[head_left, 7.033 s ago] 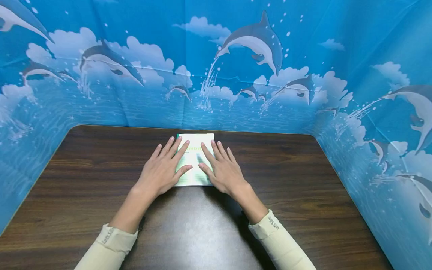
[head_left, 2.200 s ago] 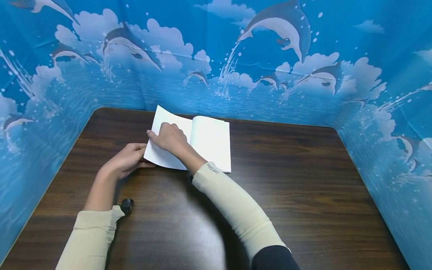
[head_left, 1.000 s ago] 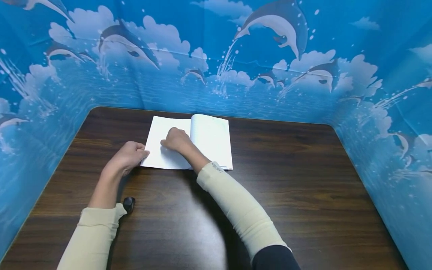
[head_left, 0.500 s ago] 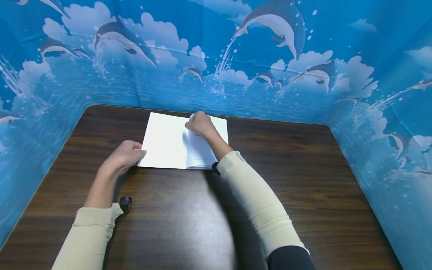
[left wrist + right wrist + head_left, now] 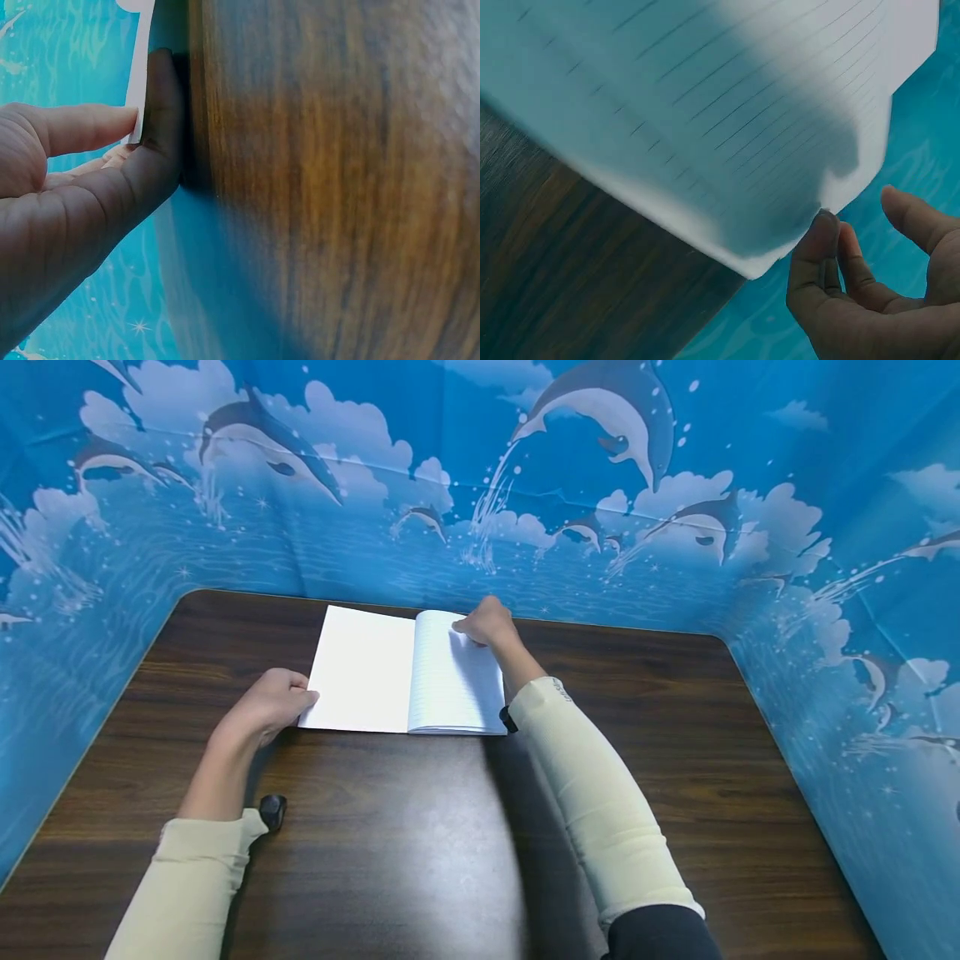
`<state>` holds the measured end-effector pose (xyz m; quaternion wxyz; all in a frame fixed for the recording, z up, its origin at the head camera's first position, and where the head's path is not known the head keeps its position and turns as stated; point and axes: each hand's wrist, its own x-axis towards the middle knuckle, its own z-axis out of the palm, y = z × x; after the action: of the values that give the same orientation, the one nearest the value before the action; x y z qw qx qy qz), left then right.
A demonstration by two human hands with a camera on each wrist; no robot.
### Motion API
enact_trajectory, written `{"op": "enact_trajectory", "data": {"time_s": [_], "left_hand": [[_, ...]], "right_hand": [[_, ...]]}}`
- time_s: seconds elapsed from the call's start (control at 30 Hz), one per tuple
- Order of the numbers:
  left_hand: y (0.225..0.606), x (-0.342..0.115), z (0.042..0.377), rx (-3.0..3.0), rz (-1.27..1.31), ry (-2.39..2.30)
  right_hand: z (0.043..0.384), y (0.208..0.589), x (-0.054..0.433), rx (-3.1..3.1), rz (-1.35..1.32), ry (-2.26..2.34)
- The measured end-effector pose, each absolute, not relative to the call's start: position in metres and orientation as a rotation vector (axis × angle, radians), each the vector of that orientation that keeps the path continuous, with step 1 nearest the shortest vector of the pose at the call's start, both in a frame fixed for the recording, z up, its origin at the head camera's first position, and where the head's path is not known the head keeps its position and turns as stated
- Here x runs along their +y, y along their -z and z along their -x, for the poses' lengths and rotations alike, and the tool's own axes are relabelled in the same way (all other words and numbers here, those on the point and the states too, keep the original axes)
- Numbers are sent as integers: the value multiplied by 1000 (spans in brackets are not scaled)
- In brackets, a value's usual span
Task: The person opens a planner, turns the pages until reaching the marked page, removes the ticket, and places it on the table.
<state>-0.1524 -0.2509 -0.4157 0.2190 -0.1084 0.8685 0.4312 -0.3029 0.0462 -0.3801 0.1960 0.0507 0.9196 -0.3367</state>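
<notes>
To the left of the open notebook (image 5: pixel 390 681) and nearer the viewer, a cream sleeve (image 5: pixel 180 889) covers the left forearm, with a small black device (image 5: pixel 273 812) at its cuff. The left hand (image 5: pixel 272 706) is at the notebook's lower left edge, closed to a narrow pinch: its thumb presses on top of the blank white leaf (image 5: pixel 360 668) and its fingers reach underneath, as the left wrist view shows. The notebook lies on a dark wood-grain table (image 5: pixel 360 860), between the two hands, spread with the blank leaf on its left side and a ruled page (image 5: pixel 450 685) on its right. Beyond the notebook hangs a blue dolphin-print curtain (image 5: pixel 360 552). The right hand (image 5: pixel 491 622) is at the notebook's upper right corner, half open with bent fingers. In the right wrist view one fingertip meets the ruled page's edge, while another digit stands apart with a gap between; it has no firm hold of the paper. Beside the notebook's lower right corner is a second black device (image 5: pixel 507 720) under the right wrist, and right of that runs the other cream sleeve (image 5: pixel 600 802), ending at dark cloth (image 5: pixel 663 935).
</notes>
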Motion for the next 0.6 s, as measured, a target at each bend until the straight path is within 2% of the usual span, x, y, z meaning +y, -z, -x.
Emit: {"op": "enact_trajectory", "data": {"time_s": [0.17, 0.6], "left_hand": [[416, -251, 152, 2390, 279, -1210], [417, -253, 152, 2390, 293, -1201]], "right_hand": [[306, 379, 58, 2604, -248, 823], [298, 401, 54, 2741, -256, 676]]}}
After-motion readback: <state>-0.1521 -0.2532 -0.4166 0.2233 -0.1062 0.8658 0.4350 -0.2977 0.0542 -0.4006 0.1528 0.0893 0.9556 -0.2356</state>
